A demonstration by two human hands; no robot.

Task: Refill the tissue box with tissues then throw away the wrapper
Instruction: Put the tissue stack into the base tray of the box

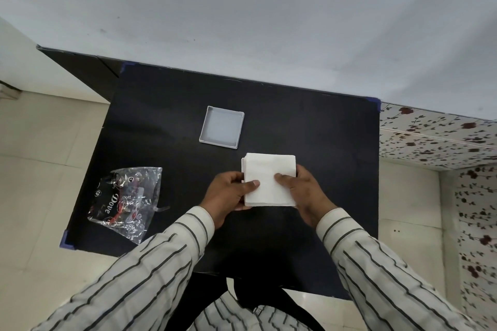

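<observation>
A person in a striped shirt stands at a black table [309, 121] and holds a white stack of tissues [269, 179] near the middle of the frame, just above the table top. The left hand [228, 197] grips the stack's left edge, thumb lying on top and the other fingers [234, 177] curled around the side. The right hand [304, 193] clasps the right edge the same way, thumb on top, fingers wrapped around the far corner. Both hands are closed on the stack.

Just above and slightly left of the stack sits the open grey tissue box [222, 127], lying flat and apart from the tissues. At the lower left of the table lies the crumpled clear wrapper [129, 200] with dark printing, well apart from both hands.
</observation>
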